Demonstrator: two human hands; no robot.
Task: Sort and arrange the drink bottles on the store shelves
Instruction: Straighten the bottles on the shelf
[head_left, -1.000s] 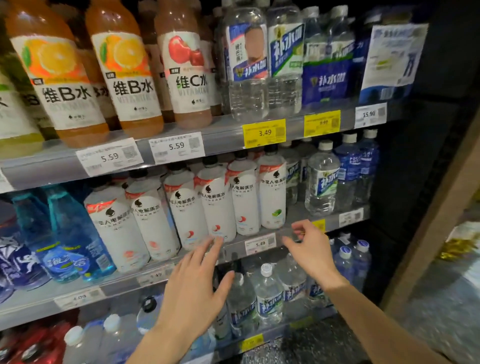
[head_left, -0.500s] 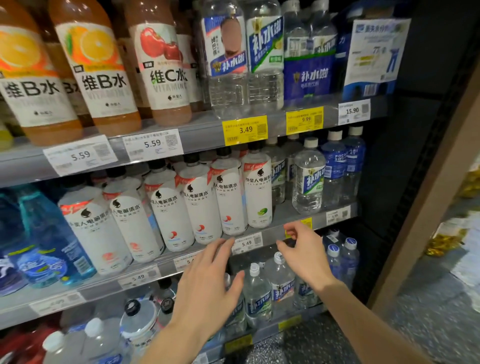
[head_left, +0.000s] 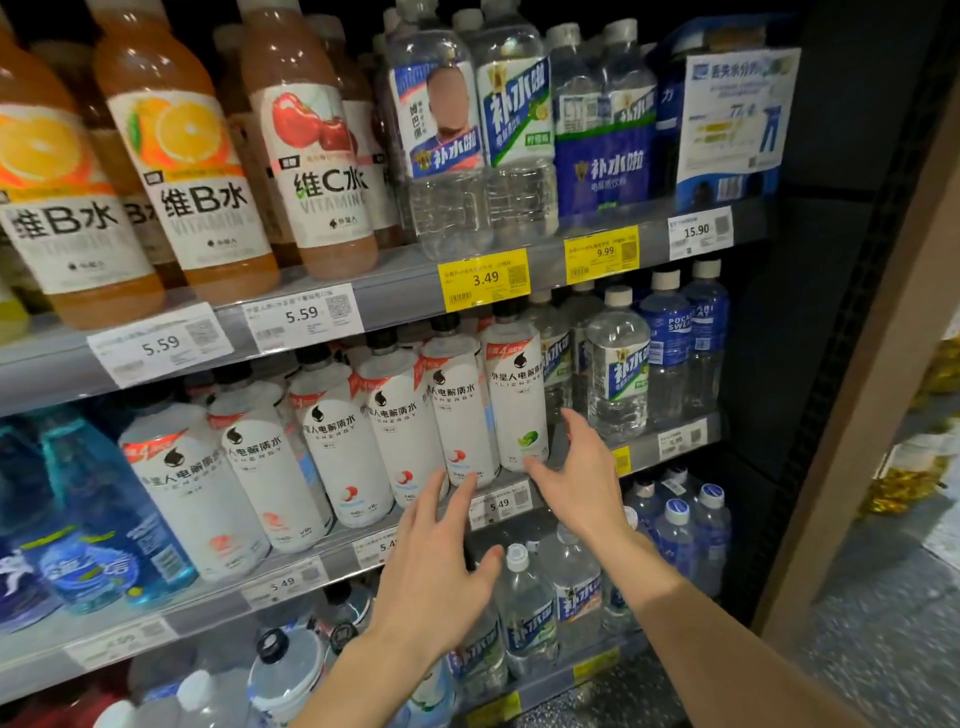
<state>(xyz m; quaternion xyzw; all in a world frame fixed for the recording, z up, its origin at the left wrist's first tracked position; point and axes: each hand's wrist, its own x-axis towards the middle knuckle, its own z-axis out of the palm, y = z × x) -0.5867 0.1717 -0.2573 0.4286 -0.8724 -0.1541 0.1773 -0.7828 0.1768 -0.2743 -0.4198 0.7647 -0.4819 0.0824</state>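
Note:
A row of white electrolyte bottles with black caps lines the middle shelf. The rightmost one carries a green lime mark. My right hand is open, its fingers spread just below and to the right of that bottle, close to it but holding nothing. My left hand is open too, fingertips raised toward the shelf edge under the neighbouring white bottle. Clear water bottles with blue and green labels stand to the right of the white row.
Orange vitamin-drink bottles and large clear bottles fill the top shelf. Blue bottles stand at the left of the middle shelf. Small clear bottles crowd the lower shelf. A dark cabinet wall and a wooden post close off the right.
Both hands have risen from the lower shelf's level to the middle shelf's front edge. The right hand now sits beside the lime-marked white bottle. The view has shifted closer.

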